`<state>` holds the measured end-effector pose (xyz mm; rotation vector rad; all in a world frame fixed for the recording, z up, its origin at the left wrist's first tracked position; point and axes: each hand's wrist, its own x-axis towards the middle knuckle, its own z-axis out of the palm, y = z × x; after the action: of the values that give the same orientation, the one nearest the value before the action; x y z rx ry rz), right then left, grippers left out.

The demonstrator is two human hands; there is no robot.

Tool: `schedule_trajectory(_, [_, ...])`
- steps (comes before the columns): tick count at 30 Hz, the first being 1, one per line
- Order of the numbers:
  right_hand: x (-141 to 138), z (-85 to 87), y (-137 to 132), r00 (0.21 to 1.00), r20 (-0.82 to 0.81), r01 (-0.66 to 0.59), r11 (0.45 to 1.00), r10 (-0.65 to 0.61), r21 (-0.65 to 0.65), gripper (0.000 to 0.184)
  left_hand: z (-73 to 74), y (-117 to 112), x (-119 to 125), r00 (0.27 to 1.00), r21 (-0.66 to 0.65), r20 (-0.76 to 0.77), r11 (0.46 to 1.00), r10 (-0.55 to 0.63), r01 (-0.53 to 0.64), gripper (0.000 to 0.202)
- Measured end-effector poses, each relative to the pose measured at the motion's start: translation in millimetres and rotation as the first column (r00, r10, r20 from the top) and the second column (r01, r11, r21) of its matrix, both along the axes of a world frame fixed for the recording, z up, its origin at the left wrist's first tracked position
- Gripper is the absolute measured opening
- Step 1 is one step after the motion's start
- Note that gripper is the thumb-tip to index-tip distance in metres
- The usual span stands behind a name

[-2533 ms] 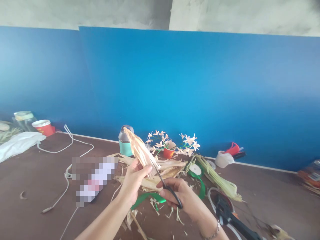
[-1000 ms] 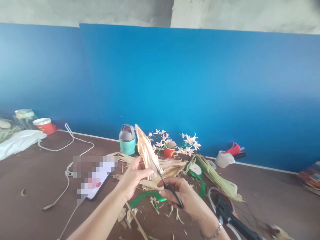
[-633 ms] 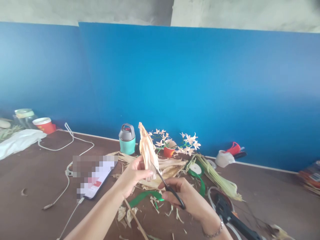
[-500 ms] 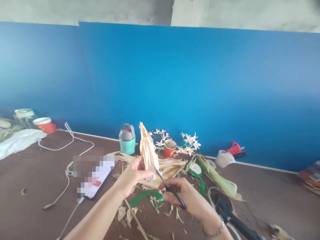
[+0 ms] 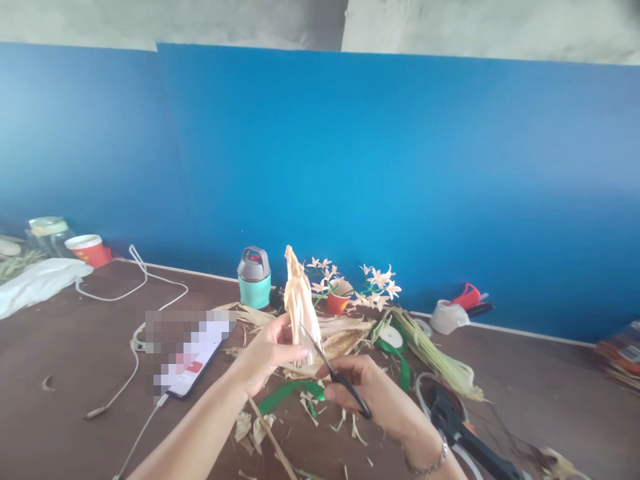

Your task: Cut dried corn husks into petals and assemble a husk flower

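Note:
My left hand [image 5: 264, 355] is closed on a dry, pale corn husk [image 5: 300, 303] and holds it upright above the brown table [image 5: 75, 360]. My right hand [image 5: 373, 393] grips black-handled scissors [image 5: 335, 373]. Their blades point up and left, with the tips at the lower part of the husk. Below my hands lie a pile of loose husks [image 5: 340, 333], small cut scraps and a green ribbon [image 5: 290, 395].
A teal and grey jar [image 5: 254, 277] and small paper flowers in a red pot [image 5: 345, 293] stand near the blue wall. A phone [image 5: 193, 360] with white cables lies at left. A black glue gun [image 5: 457, 427] lies at right, green stalks [image 5: 435, 357] beside it.
The husk in my left hand has swung from leaning left to nearly upright and shifted slightly right. The scissors have stayed at its lower part.

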<state>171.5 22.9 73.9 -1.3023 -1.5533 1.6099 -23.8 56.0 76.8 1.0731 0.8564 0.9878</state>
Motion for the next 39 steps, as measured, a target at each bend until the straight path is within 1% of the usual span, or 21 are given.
schedule_trajectory(6, [2.5,0.4,0.6,0.997,0.072,-0.002,0.999,-0.001,0.037,0.036,4.3,-1.1,-0.8,1.0,-0.01,-0.004,1.0,-0.027,0.027,0.046])
schedule_trajectory(10, [2.9,2.5,0.9,0.999,0.042,-0.02,0.999,0.018,0.042,0.034,3.8,-0.7,-0.9,0.999,0.001,0.003,0.999,-0.047,0.047,0.049])
schedule_trajectory(15, [2.6,-1.4,1.8,1.0,0.023,-0.009,1.0,0.009,-0.01,0.034,3.6,-0.9,0.2,0.999,-0.017,-0.024,0.999,-0.037,0.037,0.05])
schedule_trajectory(19, [3.1,-2.7,2.3,0.999,0.016,-0.028,0.999,0.028,0.022,0.032,4.5,-1.3,1.5,0.999,-0.037,-0.024,0.998,-0.045,0.044,0.05])
schedule_trajectory(23, [4.4,0.5,0.9,0.999,0.019,-0.047,0.998,0.046,0.049,0.028,4.6,-1.7,1.7,0.998,-0.033,-0.022,0.998,-0.051,0.051,0.048])
schedule_trajectory(27, [4.3,4.9,-1.1,0.999,0.007,-0.044,0.998,0.044,0.046,0.029,4.1,-2.3,0.9,0.998,-0.056,-0.039,0.997,-0.05,0.048,0.049])
schedule_trajectory(31, [4.0,6.7,-0.8,0.997,-0.012,-0.072,0.996,0.073,0.061,0.03,4.6,-2.3,0.6,0.997,-0.062,-0.028,0.996,-0.068,0.067,0.05])
schedule_trajectory(36, [5.7,-1.0,2.0,0.995,-0.034,-0.093,0.994,0.095,0.057,0.038,3.0,0.4,0.1,0.993,-0.034,-0.021,0.992,-0.118,0.118,0.053])
schedule_trajectory(39, [6.3,-4.8,1.8,0.985,-0.116,-0.122,0.991,0.127,0.048,0.044,-0.2,2.6,-0.6,0.995,-0.004,0.031,0.995,-0.097,0.097,0.052])
